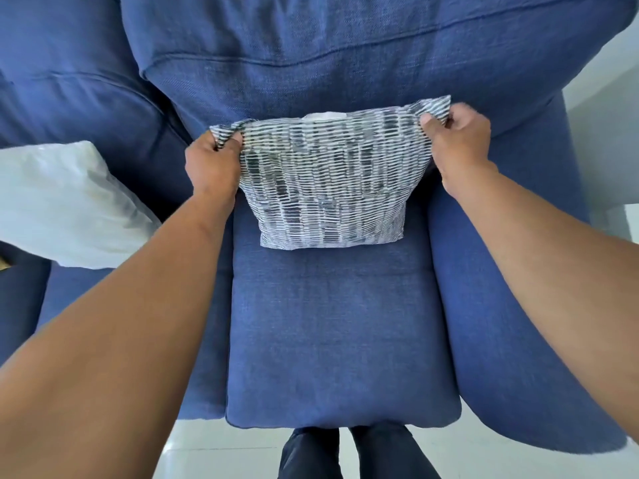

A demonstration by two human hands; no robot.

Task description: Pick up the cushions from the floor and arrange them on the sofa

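Both hands, left hand (211,164) and right hand (458,133), pinched the patterned cushion's (332,181) top corners; below their grip it stood on the sofa (339,323) seat, looking soft and light.

Bare seat cushion (340,337) in front of patterned cushion (332,181); white pillow (65,202) crowding the left.
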